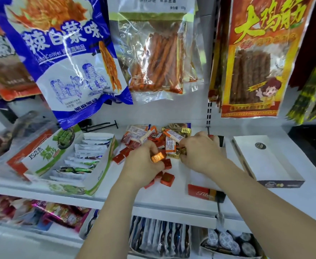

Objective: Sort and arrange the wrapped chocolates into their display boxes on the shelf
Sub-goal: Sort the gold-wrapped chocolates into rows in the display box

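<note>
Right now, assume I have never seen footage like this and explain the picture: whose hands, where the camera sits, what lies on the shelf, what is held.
There is no machine here: a person works with bare hands, and the single camera is worn on the head, looking forward and down. That is why the left hand and right hand reach in from the bottom. On the white shelf lies a loose pile of wrapped chocolates, red, orange and gold. The left hand's fingers pinch an orange-foil chocolate. The right hand's fingers curl into the pile; whether they hold a piece is hidden. A green-and-white box of packets stands to the left, a white display box to the right. Snack bags hang above.
</note>
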